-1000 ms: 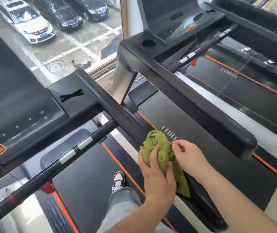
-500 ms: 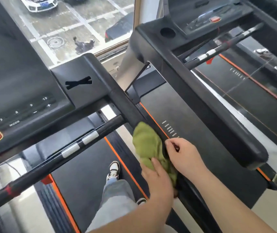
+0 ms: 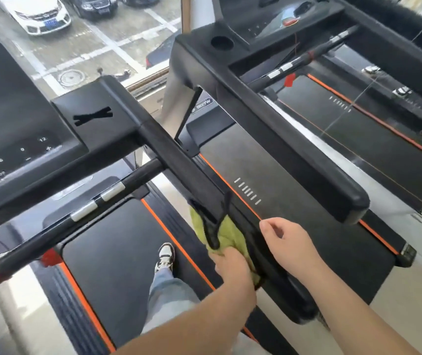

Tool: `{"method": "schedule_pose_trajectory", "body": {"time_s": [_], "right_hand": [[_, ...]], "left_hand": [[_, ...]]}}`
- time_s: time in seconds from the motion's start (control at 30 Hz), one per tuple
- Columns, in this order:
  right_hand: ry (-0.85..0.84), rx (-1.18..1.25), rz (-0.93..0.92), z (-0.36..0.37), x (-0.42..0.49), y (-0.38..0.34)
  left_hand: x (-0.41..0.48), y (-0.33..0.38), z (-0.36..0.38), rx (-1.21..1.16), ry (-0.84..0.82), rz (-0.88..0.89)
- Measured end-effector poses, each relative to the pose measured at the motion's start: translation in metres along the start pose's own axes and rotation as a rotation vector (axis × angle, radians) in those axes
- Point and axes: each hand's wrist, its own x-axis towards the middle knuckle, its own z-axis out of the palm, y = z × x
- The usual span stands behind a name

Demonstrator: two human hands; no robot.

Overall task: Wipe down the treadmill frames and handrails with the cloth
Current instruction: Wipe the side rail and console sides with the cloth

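Though small and partly blurred, readable on the console [image 3: 12, 139] at the left edge of the frame: "12", "+", "6", and a word that looks like "MODE"; remaining marks there too soft to make out. On the badge [image 3: 203, 105] just above centre, letters ending in "TW", the rest illegible. Blue plate on the white car [image 3: 41, 14] at upper left, characters unreadable. At lower centre, left hand [image 3: 233, 270] reaching up from the bottom edge, back of the hand upward, fingers curled round the green cloth [image 3: 230, 235] and gripping it against the left flank of the black handrail [image 3: 169, 149]. Cloth bunched, pressed to the rail's near stretch, partly crossed by a black strap [image 3: 215, 226] hanging in front of it. Right hand [image 3: 289, 243] just right of the same rail, forearm entering from the lower right corner, fingers loosely curled, holding nothing; contact with the rail impossible to judge. Lower left of the rail, under the crossbar [image 3: 59, 228], dark belt [image 3: 117, 252] edged in orange, with one black-and-white shoe [image 3: 165, 254] planted on it.
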Motion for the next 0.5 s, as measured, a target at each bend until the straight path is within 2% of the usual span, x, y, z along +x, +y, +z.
{"method": "schedule_pose_trajectory", "body": {"time_s": [0.07, 0.17, 0.2, 0.23, 0.3, 0.37, 0.43, 0.5], "right_hand": [[0.017, -0.009, -0.004, -0.005, -0.004, 0.009], [0.016, 0.035, 0.0, -0.013, -0.01, 0.019], [0.012, 0.04, 0.001, -0.014, -0.012, 0.021], [0.011, 0.042, 0.003, -0.014, -0.014, 0.022], [0.019, 0.048, 0.012, -0.013, -0.019, 0.024], [0.021, 0.01, 0.021, -0.011, -0.025, 0.028], [0.043, -0.071, 0.041, -0.012, -0.032, 0.035], [0.087, -0.142, 0.101, -0.015, -0.037, 0.044]], "left_hand": [[-0.046, -0.01, 0.0, -0.065, -0.076, -0.121], [-0.058, 0.019, 0.002, -0.213, -0.258, -0.143], [-0.069, 0.045, 0.0, -0.163, -0.218, -0.145], [-0.051, 0.059, -0.001, -0.143, -0.211, -0.098], [-0.026, 0.099, -0.004, -0.177, -0.233, 0.111], [0.022, 0.116, 0.0, -0.237, -0.114, 0.267], [0.06, 0.092, -0.004, -0.103, 0.044, 0.285], [0.081, 0.064, -0.002, 0.029, 0.13, 0.29]]}}
